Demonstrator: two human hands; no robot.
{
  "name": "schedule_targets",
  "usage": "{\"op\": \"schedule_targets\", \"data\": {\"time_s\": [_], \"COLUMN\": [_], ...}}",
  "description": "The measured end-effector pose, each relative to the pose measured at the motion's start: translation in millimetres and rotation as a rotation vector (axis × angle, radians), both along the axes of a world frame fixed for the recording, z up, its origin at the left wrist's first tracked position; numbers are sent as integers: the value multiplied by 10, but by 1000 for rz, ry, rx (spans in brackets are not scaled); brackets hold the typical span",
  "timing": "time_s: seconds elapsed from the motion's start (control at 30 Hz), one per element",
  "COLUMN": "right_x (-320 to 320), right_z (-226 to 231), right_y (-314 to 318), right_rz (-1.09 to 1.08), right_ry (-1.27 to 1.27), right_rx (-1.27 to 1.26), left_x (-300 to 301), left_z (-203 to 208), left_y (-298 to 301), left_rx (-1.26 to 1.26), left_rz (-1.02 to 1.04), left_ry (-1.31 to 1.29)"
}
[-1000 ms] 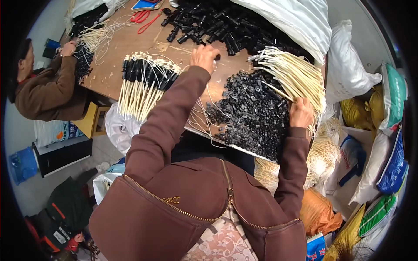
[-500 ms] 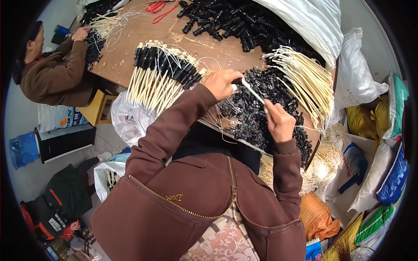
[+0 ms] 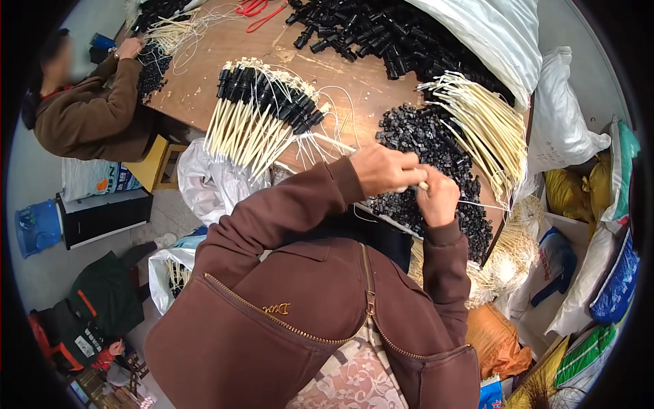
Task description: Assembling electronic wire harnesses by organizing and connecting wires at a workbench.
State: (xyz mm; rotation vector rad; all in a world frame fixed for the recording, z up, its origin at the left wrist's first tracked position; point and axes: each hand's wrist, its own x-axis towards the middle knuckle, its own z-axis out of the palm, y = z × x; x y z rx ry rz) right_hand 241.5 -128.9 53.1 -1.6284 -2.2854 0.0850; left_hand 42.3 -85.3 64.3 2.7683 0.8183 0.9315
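Across a wooden bench (image 3: 320,71), we work amid loose parts, directions read from our hands. A bulging white sack (image 3: 484,41) lies at 1 o'clock, over the bench's far side, while a co-worker in a brown jacket (image 3: 95,112) sits between 9 and 10 o'clock, arms reaching to the bench. A pile of black connectors (image 3: 381,34) spreads at 12 o'clock, beside the sack. Fanned pale stems with black fittings (image 3: 262,112) lie at 10 o'clock; a heap of small black pieces (image 3: 409,129) fills the wood from 12 o'clock down to our hands. A bundle of pale cords (image 3: 487,136) rests at 2 o'clock.

Our left hand (image 3: 385,170) and right hand (image 3: 437,194) meet over the heap's near edge, fingers of both curled and pinching a pale cord (image 3: 423,185), a bit of which shows between them. Red scissors (image 3: 255,8) sit near 11 o'clock. Another pale length (image 3: 328,142) leads from our left hand toward 10 o'clock; we cannot tell whether it is the same piece. A thin white string (image 3: 480,203) runs from our right hand toward 3 o'clock.
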Motion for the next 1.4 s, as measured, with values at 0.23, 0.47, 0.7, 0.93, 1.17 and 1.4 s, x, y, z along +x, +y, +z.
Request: {"op": "schedule_targets", "data": {"time_s": [0.23, 0.47, 0.7, 0.93, 1.17, 1.4], "right_x": [51, -408, -399, -302, -356, -407], "right_z": [155, -96, -186, -207, -141, -174], "right_y": [52, -132, -62, -87, -30, -33], "right_rz": [243, -73, 8, -89, -136, -122], "right_ry": [1775, 713, 324, 530, 571, 484], "right_rx": [-466, -218, 219, -78, -29, -111], "left_x": [-264, -281, -210, -212, -272, -227], "left_z": [-350, -397, -460, -395, -532, -470], "left_y": [85, 68, 119, 73, 51, 11], "left_rx": [-1120, -868, -1246, -949, -395, -531], "left_rz": [327, 366, 264, 281, 294, 235], "left_ry": [-432, -354, -599, -203, -10, 123]}}
